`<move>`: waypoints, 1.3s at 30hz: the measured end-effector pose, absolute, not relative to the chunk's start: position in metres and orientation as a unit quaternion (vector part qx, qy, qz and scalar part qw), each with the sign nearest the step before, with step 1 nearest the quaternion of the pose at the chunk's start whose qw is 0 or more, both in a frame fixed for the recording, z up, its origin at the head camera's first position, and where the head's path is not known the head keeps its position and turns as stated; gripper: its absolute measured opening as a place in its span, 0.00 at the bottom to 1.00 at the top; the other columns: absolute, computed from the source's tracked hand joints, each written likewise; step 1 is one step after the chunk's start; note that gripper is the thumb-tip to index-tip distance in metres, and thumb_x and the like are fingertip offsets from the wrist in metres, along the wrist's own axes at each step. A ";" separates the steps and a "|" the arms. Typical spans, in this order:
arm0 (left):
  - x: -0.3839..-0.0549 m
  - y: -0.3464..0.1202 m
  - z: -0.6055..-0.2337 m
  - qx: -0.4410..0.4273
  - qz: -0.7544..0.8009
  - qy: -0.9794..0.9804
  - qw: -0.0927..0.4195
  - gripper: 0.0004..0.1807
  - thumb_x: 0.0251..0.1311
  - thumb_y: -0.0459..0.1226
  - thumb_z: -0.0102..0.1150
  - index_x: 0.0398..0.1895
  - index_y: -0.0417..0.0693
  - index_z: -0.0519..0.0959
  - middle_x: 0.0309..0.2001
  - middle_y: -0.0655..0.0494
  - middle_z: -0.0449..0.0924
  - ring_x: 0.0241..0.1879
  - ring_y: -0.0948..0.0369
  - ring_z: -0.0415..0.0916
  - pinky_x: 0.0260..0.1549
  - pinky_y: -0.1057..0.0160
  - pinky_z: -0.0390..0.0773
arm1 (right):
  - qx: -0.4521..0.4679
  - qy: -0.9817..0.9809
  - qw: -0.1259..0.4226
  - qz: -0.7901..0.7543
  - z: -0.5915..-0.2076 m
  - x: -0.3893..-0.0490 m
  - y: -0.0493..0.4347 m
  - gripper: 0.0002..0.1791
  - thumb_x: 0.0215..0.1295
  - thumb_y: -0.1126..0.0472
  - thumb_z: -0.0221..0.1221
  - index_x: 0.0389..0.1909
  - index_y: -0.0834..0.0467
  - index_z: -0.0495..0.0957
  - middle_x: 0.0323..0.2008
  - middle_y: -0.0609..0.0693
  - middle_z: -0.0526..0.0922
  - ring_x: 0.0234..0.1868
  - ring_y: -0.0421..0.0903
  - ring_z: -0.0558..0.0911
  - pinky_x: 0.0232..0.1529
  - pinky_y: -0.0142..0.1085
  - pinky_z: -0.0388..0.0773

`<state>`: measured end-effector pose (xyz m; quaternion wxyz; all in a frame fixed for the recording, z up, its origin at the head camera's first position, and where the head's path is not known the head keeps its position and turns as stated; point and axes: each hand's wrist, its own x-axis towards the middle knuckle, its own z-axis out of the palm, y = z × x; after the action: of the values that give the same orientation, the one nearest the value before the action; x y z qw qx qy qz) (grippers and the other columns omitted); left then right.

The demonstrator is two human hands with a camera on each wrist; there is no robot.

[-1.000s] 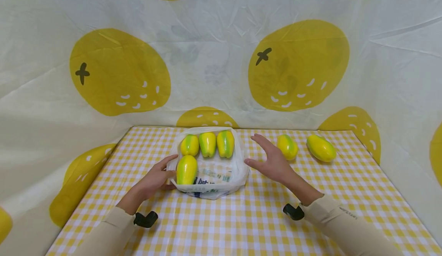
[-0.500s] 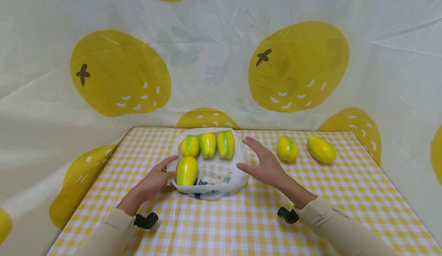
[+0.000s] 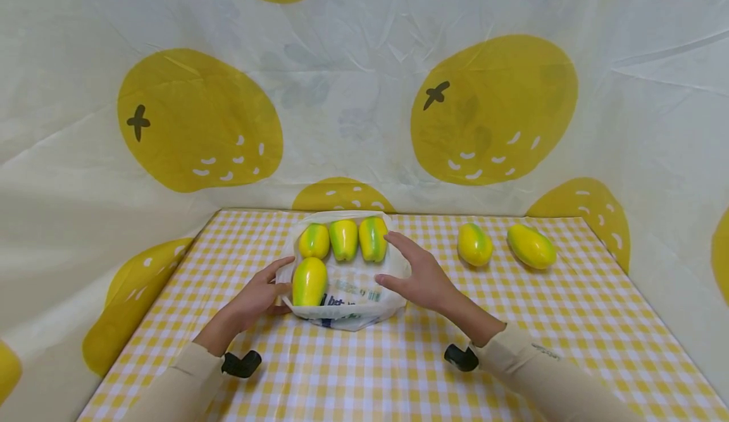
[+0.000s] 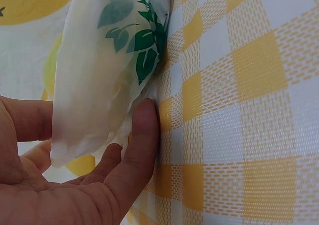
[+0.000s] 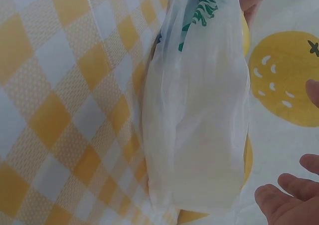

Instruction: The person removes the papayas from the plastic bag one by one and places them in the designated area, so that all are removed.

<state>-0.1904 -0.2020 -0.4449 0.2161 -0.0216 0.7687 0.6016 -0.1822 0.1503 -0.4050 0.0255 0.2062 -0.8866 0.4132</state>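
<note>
A white plastic bag (image 3: 347, 276) lies with its mouth open on the checked tablecloth. Inside it, three yellow-green papayas (image 3: 344, 240) form a row at the back, and another papaya (image 3: 310, 281) lies at the front left. My left hand (image 3: 256, 295) holds the bag's left side; in the left wrist view its thumb end is hidden behind the bag's edge and one fingertip (image 4: 144, 112) is near the cloth. My right hand (image 3: 424, 276), fingers spread and holding nothing, hovers over the bag's right side. In the right wrist view, its fingertips (image 5: 269, 197) show beyond the bag.
Two more papayas lie on the tablecloth to the right, one upright-looking papaya (image 3: 475, 245) and one slanted papaya (image 3: 531, 246). Behind the table hangs a pale curtain (image 3: 347, 93) printed with large yellow fruit.
My right hand has moved left, from beside the bag to over its right part. The left hand, the bag and the papayas have stayed in place.
</note>
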 end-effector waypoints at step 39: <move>-0.192 -0.202 -0.446 -0.022 0.606 0.765 0.216 0.35 0.77 0.33 0.47 0.84 0.58 0.54 0.85 0.39 0.33 0.66 0.43 0.67 0.47 0.52 0.86 | 0.182 -0.800 -0.108 0.561 -0.435 -0.181 0.054 0.45 0.68 0.51 0.69 0.80 0.59 0.60 0.80 0.58 0.62 0.80 0.59 0.63 0.76 0.56 0.66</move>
<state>-0.1921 -0.2021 -0.4465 0.2159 -0.0223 0.7654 0.6058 -0.1814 0.0543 -0.4353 -0.1082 0.1819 -0.8002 0.5612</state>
